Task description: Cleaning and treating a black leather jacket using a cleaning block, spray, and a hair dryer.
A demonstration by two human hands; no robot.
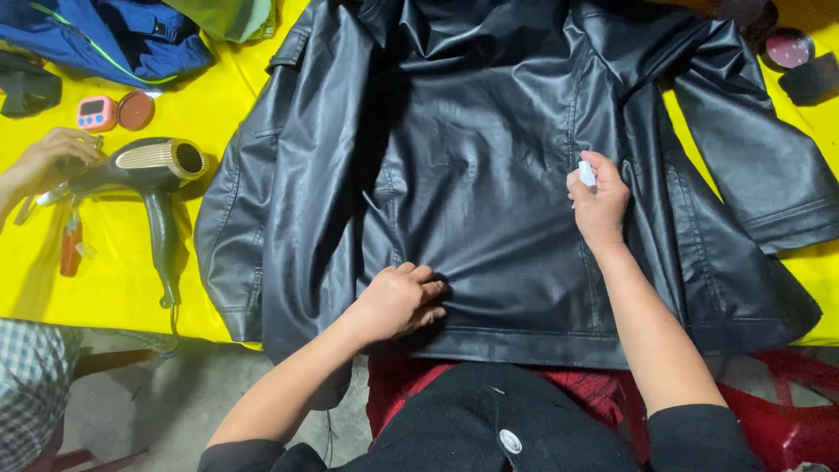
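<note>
A black leather jacket (489, 157) lies spread flat on a yellow table (218, 114), back side up. My left hand (398, 301) presses flat on the jacket near its lower hem, fingers curled. My right hand (599, 201) rests on the jacket's right side and pinches a small white object (586, 172) against the leather.
A black and gold hair dryer (153, 175) lies left of the jacket. Another person's hand (48, 157) touches tools at the far left edge. A pink timer (96, 113), a round brown tin (135, 110), a blue garment (114, 35) and dark sponges (808, 79) lie around. Red stool (786, 411) below.
</note>
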